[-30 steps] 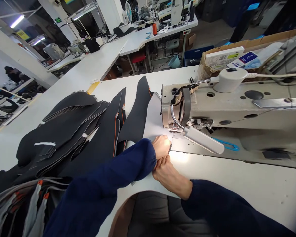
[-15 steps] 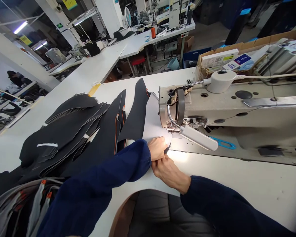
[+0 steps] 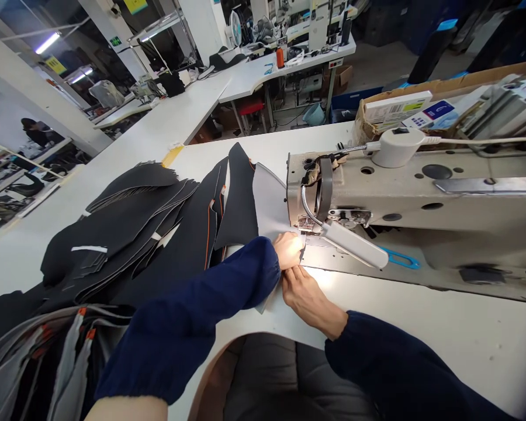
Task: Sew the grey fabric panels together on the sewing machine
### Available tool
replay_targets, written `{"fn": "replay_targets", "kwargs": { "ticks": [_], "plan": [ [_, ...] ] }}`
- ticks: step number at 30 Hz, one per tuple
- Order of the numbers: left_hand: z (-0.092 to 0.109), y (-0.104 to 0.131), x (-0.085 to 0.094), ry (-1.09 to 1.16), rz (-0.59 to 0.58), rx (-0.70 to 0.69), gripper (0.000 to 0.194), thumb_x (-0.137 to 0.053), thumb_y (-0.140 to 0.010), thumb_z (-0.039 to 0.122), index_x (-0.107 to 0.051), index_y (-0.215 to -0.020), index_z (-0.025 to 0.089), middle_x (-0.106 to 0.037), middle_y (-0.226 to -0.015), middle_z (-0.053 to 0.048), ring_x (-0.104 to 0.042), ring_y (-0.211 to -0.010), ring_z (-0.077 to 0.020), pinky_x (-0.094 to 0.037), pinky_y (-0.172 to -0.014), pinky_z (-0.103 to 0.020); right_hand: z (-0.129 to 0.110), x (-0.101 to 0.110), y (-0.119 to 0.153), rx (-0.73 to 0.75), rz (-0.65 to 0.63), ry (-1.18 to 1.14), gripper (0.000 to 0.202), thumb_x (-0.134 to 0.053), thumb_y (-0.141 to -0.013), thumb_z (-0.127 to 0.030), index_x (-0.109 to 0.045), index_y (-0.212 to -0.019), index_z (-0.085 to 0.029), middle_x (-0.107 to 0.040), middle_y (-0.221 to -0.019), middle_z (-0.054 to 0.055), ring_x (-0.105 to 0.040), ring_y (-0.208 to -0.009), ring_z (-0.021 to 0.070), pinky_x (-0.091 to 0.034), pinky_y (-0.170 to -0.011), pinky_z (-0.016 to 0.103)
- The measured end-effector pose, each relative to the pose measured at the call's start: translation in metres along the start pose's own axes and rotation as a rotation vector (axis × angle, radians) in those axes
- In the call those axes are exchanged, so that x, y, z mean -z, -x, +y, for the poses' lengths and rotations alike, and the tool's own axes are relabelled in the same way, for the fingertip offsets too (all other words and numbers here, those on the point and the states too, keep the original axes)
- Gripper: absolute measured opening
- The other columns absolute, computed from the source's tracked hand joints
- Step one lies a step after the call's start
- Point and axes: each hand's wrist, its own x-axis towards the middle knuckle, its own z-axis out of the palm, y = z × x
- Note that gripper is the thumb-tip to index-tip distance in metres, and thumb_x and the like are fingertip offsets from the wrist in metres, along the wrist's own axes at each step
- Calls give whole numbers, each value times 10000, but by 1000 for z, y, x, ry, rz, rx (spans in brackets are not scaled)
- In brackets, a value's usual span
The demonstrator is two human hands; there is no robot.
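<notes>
A fabric piece with a light grey face (image 3: 268,196) lies under the head end of the sewing machine (image 3: 328,187), its near edge at the lit needle area. My left hand (image 3: 288,249) is closed on this piece just in front of the presser foot, its fingers curled. Right below it, my right hand (image 3: 305,294) pinches the near edge of the same piece, its fingertips partly hidden by the left hand. A black fabric panel (image 3: 238,204) adjoins the grey face on the left. My left sleeve covers part of the cloth.
Stacked black fabric panels (image 3: 114,234) spread over the white table (image 3: 421,327) at the left. Grey-and-black pieces with orange tabs (image 3: 82,311) hang at the lower left. A small lamp (image 3: 355,244) juts out beside the needle. A cardboard box (image 3: 362,120) stands behind the machine.
The fabric has turned and slid at the machine; its black part has swung left, showing more grey. A grey corner now shows under my left forearm. Both hands remain closed on the cloth.
</notes>
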Motion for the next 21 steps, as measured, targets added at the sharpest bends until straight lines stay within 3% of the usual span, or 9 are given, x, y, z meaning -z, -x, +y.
{"fn": "replay_targets", "kwargs": {
  "ticks": [4,8,14,17,21],
  "plan": [
    [1,-7,-5,34,57,33,215,-481,-835,182,-692,-866,151,-633,-941,-107,-605,-820,-210,-489,-753,-314,-3,-1,3,9,-6,15,302,-521,-757,-32,-632,-1027,44,-631,-1025,290,-601,-992,348,-424,-943,534],
    [2,-8,-10,61,110,61,211,-459,-869,185,-664,-915,164,-621,-980,-94,-579,-872,-197,-475,-799,-295,-4,0,3,-9,-60,32,269,-534,-724,-39,-658,-955,21,-658,-966,265,-614,-976,371,-416,-950,558],
    [-1,27,-18,22,157,42,293,-503,-824,197,-584,-1105,183,-550,-1080,-91,-538,-916,-216,-477,-784,-297,-6,-8,11,-46,44,-56,327,-506,-771,-41,-615,-1067,46,-624,-1089,292,-573,-1102,357,-423,-978,533],
    [-2,40,-19,2,100,2,289,-461,-864,220,-580,-1124,182,-557,-1003,-81,-537,-908,-222,-474,-810,-308,-7,-13,13,-59,77,-52,359,-501,-760,-50,-604,-1080,76,-609,-1127,309,-562,-1124,364,-411,-999,531],
    [0,39,-14,-23,23,-31,268,-412,-891,192,-599,-1080,157,-570,-983,-91,-555,-896,-218,-471,-842,-316,-6,-16,13,-64,53,-51,364,-493,-754,-40,-604,-1078,83,-615,-1108,316,-563,-1122,360,-380,-1021,556]
  ]
}}
